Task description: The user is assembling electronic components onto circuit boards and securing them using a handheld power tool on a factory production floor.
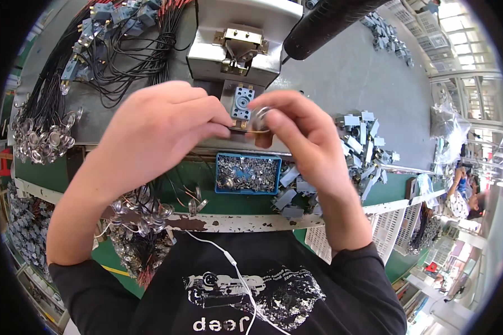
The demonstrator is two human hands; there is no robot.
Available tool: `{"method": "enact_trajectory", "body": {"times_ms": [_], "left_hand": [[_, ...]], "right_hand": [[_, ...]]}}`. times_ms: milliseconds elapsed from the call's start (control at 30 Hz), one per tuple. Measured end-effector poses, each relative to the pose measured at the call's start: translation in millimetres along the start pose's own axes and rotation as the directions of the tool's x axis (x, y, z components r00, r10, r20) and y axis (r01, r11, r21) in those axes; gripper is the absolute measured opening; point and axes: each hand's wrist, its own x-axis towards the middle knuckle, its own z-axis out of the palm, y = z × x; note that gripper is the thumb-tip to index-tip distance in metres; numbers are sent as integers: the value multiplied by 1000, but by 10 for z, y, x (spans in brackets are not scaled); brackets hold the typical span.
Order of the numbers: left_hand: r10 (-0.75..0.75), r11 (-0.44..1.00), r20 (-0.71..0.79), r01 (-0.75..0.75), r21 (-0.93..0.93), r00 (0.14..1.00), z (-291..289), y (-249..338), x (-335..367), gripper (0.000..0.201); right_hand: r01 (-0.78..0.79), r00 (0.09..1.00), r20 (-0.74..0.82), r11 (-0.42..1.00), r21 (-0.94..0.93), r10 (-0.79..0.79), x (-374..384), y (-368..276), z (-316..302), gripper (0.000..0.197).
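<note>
My right hand (310,142) is closed, thumb and fingers pinching a round silvery metal disc-shaped part (259,119), slightly blurred. Just left of it, the fingertips of my left hand (170,125) are pressed together; what they grip is mostly hidden, though a thin dark strand seems to run from them toward the disc. Between and just beyond the hands, a light blue-grey rectangular switch-like block (242,103) with brass terminals rests in a metal holder below the press head (242,47).
A blue tray (247,191) of small metal pieces sits at the near edge. Grey-blue blocks (365,139) pile up to the right. Black wire bundles (117,61) with round metal ends (44,139) lie left. A thick black tube (324,30) slants overhead.
</note>
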Motion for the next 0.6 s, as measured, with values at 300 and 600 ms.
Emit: {"method": "enact_trajectory", "body": {"times_ms": [300,600], "left_hand": [[-45,982,-121,22,-189,992,52,153,24,20],[83,958,-136,-116,-261,987,135,-19,3,25]], "right_hand": [[75,984,166,996,-50,-66,-103,28,-141,35],[-102,981,177,984,144,76,-42,120,-183,43]]}}
